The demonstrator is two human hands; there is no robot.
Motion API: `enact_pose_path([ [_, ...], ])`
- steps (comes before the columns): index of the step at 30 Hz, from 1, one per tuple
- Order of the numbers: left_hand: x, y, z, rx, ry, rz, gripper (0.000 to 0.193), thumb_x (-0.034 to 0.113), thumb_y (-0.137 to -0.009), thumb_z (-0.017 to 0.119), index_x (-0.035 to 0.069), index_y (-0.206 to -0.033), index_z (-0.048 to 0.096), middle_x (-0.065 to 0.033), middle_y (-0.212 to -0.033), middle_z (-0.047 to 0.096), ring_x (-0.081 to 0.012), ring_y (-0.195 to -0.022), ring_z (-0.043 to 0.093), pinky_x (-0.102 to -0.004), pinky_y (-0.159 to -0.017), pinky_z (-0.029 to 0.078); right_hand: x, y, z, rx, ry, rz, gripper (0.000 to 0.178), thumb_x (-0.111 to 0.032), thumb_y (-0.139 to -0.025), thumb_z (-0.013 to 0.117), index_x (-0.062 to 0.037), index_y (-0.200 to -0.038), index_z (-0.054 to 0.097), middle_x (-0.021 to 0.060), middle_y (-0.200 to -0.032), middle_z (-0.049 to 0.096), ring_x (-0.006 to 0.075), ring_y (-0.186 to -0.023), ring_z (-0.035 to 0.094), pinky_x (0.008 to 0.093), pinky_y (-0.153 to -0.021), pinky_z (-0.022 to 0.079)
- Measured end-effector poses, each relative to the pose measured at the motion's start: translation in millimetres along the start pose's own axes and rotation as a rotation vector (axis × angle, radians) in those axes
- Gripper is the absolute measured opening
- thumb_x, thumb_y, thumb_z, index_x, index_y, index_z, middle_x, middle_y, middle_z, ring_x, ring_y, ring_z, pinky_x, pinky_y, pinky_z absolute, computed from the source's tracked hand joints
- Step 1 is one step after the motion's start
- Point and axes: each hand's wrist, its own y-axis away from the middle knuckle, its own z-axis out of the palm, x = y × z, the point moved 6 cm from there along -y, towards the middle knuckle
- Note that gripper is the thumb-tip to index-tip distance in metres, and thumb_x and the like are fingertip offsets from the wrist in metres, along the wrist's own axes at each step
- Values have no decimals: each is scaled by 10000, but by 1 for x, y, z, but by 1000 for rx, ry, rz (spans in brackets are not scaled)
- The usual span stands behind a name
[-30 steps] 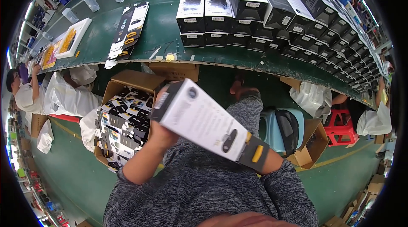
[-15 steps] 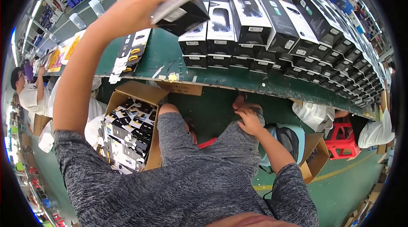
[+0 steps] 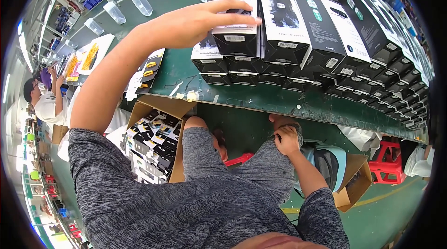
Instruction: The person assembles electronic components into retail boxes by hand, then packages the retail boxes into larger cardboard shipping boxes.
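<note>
From where I stand, the change is plain: half a second ago the left hand [image 3: 195,24] has the box in the air over the bench [image 3: 174,69]; now that box [image 3: 242,46] sits on the stack. It lies flat, pale picture face up and black end toward the person, on top of a lower box [image 3: 243,65] in the second column from the left. It is side by side with a taller-looking neighbour box [image 3: 286,25], while the leftmost box [image 3: 208,53] stays one layer lower.

The left grip looks released: fingers straight and parted, laid across the box's upper face rather than wrapped round it, though the thumb is hidden. As I judge it, this placing is all but done and the upper layer has grown leftward by one, leaving the left column the only one in front yet to be topped.

The right hand [image 3: 287,140] is where it was, resting on the right knee with fingers bent; it carries nothing I can see, and how tightly it is closed I cannot tell.
</note>
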Motion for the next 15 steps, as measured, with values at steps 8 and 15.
enact_pose_path([
  [8,-53,13,29,629,969,-606,637,121,-946,660,31,-1524,410,-157,-1511,479,-275,-1409,452,-381,-1152,382,1,0,4,-4,-35,-15,76,-142,-775,670,-105,-838,692,81,-915,705,283,-992,655,449,-1000,440],
  [15,-47,-13,45,534,1134,-561,751,235,-970,729,-55,-1533,326,-149,-1466,520,-199,-1320,512,-308,-1074,440,-4,-2,4,-13,-3,-16,71,-140,-774,667,-105,-832,687,76,-907,706,284,-996,653,448,-1003,436],
])
